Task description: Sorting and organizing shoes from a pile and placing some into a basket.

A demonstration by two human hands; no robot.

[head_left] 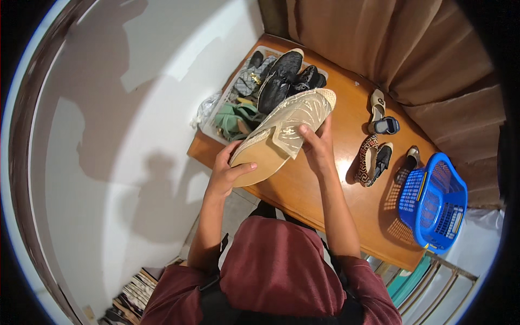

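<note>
**Both hands brace a beige slipper in front of a crowded bin**

A worktop [368,211] carries everything here, with a brown curtain [374,43] hanging along its far side. At its right end sits a blue basket [409,197], beside a dark shoe [407,165]. At the left end, by the wall, is a clear bin [233,86]; black shoes [274,86] and green sandals [235,119] are packed in it, probably to save room.

The slipper [284,138] is raised, tilted, between bin and person. The left hand [230,170] pinches its heel end, thumb on the insole; the right hand [319,146] has its thumb pressed on the upper and fingers around the far side. Each grip is closed on it; holding opposite ends likely keeps so long a piece steady.

Smaller still, a patterned shoe [364,157] and a black-topped shoe [383,160] lie side by side, perhaps as a pair.
</note>
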